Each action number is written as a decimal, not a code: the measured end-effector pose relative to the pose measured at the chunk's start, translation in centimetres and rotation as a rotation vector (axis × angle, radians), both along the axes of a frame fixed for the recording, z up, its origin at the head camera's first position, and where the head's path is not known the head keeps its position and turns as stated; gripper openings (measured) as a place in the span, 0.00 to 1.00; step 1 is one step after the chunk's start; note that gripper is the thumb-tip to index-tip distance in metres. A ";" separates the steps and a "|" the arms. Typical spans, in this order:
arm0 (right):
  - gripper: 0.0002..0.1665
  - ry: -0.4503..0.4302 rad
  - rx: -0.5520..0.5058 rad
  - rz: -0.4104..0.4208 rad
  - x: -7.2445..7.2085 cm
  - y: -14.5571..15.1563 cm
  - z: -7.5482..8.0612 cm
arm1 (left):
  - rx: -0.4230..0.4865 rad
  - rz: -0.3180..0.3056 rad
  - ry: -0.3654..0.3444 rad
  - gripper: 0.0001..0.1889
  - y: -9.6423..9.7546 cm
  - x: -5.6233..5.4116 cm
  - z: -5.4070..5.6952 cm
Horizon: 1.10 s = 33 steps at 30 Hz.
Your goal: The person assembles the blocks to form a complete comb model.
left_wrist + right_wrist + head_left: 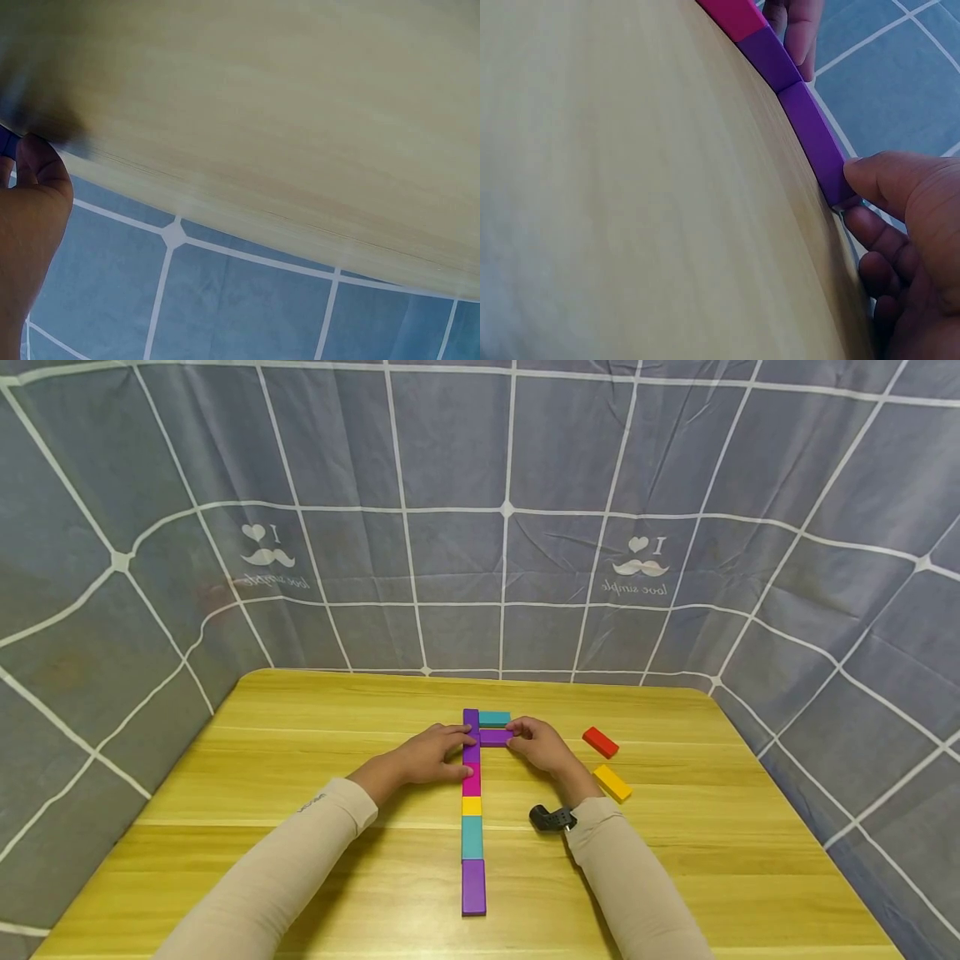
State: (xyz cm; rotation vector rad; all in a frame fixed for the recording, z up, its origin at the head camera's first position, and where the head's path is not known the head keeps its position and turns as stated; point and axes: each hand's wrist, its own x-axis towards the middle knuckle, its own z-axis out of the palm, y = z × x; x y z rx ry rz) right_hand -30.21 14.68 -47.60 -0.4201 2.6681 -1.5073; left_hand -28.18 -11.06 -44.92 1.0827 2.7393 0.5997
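A column of coloured blocks runs straight down the table, with two purple blocks at its far end, then a magenta block (472, 781), a yellow block (471, 807), a teal block (472, 837) and a purple block (473, 887) nearest me. My left hand (426, 755) rests its fingertips on the far purple blocks from the left, its thumb at the magenta one. Thumb and fingers of my right hand (542, 746) pinch the right end of a sideways purple block (815, 146), whose left end meets the column. Just beyond it lies a parallel teal block (494, 719).
A red block (600, 742) and a loose yellow block (612, 783) lie right of my right hand. A black camera mount (551, 818) is strapped to my right wrist. Grey gridded curtain (457, 560) surrounds the wooden table (300, 860) at the back and sides.
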 end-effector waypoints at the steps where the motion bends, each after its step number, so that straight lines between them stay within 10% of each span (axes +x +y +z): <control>1: 0.13 -0.002 0.000 -0.001 0.0 0.0 0.0 | 0.001 0.001 -0.001 0.31 0.0 0.0 0.0; 33: 0.16 -0.059 -0.062 -0.022 -0.1 1.5 0.7 | 0.001 -0.001 -0.003 0.31 -0.1 0.2 0.2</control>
